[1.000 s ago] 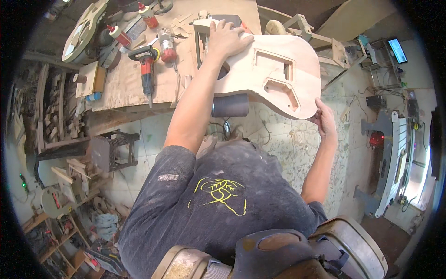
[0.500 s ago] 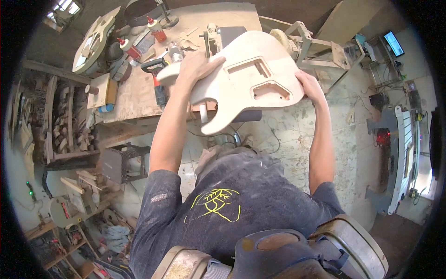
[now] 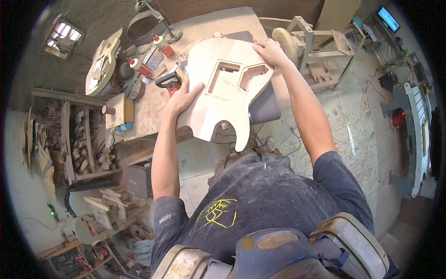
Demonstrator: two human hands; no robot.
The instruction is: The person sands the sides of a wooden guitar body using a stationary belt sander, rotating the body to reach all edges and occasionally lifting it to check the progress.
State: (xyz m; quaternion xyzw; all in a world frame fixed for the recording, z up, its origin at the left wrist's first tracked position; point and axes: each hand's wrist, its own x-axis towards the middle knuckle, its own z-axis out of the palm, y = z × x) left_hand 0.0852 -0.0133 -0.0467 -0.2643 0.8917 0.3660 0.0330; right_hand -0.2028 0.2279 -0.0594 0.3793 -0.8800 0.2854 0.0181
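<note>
Between my two hands is a bare, pale wooden electric guitar body point(image 3: 218, 104) with two routed cavities in its face. Its two horns point toward me. My left hand point(image 3: 182, 97) grips its left edge, thumb lying on the face and the other fingers hidden beneath. At the far right edge, my right hand point(image 3: 273, 52) is closed on the rounded end. The body is held up over the front of the workbench point(image 3: 148, 122) and covers part of a dark belt-like surface point(image 3: 265, 106).
A red and black power tool point(image 3: 173, 84) lies left of my left hand. Two glue bottles point(image 3: 163, 45) stand behind it, near a lamp point(image 3: 158, 18). Another guitar body point(image 3: 104, 60) leans at the back left. A round pale wheel point(image 3: 284, 44) sits beyond my right hand.
The guitar body has turned counterclockwise, its horns swinging from the left toward me. My right hand has moved to the far edge, my left hand nearer to me. The view has shifted slightly.
</note>
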